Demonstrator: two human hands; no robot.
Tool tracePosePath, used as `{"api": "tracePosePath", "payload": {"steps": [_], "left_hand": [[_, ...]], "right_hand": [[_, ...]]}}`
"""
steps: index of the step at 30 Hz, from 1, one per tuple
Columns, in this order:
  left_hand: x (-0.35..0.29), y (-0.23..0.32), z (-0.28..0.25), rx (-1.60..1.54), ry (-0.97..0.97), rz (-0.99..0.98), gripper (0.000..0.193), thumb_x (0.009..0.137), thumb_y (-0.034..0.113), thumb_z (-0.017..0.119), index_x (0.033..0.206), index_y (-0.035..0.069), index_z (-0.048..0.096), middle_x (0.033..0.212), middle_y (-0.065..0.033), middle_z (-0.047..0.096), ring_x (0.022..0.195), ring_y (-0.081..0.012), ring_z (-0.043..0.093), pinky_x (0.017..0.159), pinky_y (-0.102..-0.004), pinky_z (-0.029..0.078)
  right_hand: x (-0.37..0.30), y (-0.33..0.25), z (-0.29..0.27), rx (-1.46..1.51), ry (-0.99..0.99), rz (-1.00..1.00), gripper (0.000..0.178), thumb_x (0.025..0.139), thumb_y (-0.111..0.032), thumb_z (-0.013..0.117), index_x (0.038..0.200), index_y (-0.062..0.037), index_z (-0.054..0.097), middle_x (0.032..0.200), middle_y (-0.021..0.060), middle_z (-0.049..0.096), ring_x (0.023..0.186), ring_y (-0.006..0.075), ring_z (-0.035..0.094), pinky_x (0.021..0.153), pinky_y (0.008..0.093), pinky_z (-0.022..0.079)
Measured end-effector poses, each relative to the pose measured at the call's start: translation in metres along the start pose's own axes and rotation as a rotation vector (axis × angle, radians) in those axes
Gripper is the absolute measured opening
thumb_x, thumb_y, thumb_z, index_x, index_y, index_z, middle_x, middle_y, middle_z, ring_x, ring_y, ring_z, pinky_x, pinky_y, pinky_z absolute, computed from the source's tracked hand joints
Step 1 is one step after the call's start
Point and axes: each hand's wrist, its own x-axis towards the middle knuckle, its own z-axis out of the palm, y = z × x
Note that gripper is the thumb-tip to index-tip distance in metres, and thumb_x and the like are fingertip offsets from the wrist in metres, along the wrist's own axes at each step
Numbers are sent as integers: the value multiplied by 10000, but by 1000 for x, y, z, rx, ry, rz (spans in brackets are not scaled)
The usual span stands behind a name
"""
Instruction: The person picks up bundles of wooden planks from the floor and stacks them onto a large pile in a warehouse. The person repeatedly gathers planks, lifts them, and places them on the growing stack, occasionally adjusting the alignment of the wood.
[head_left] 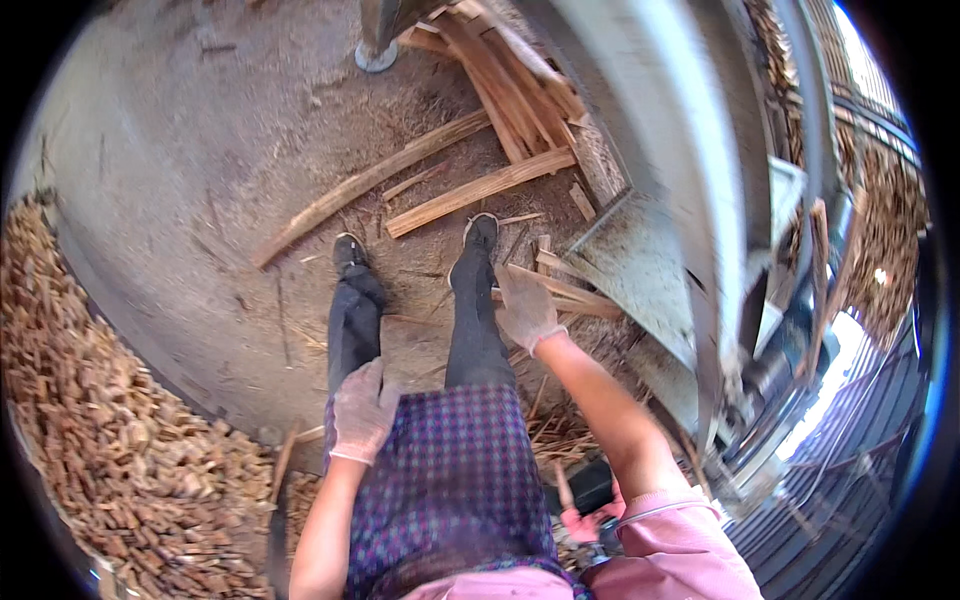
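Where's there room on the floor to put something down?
The widest nearly bare floor lies upper left, between the heaped wood pieces and the long plank. It's crowded by the metal machine: stacked boards, and loose sticks near the right hand.

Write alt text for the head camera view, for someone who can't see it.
A person's gloved left hand by a checked apron and gloved right hand near wooden slats, both apparently empty. Wooden planks lie ahead on the floor beside a metal machine; wood chunks cover the lower left.
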Motion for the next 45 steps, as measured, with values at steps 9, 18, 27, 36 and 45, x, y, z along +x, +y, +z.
{"api": "tracePosePath", "payload": {"steps": [9,18,27,36,45], "left_hand": [[54,-15,139,-360,-324,-198,481,936,283,663,1309,-21,639,1276,-271,655,1207,-415,612,1060,-465,465],[80,1,125,-647,-227,-430,406,974,205,661,1313,-16,646,1270,-235,675,1216,-365,633,1060,-409,474],[82,-1,141,-788,-163,-526,438,996,233,623,1313,-69,639,1302,-244,673,1248,-346,632,1110,-394,439],[109,21,123,-900,-170,-538,409,966,130,634,1310,-91,626,1291,-263,668,1241,-360,631,1075,-400,465],[123,24,115,-949,-258,-597,441,1006,102,556,1398,-100,558,1383,-211,630,1306,-256,588,1143,-350,406]], "right_hand": [[271,91,129,-721,121,-377,363,969,-164,525,1322,-96,573,1261,154,647,1250,322,584,1024,536,452],[272,50,104,-199,-174,-288,362,761,-263,710,1034,-26,687,1034,212,720,991,382,715,874,480,573],[307,13,20,146,16,70,584,797,-376,735,1219,6,604,1127,259,686,1025,409,696,909,501,557],[315,123,22,156,490,217,682,876,-499,675,1310,21,598,1245,293,658,1200,438,618,1051,422,472],[243,312,74,347,150,570,667,974,-519,602,1501,-129,483,1401,180,556,1152,363,602,963,471,492]]}}
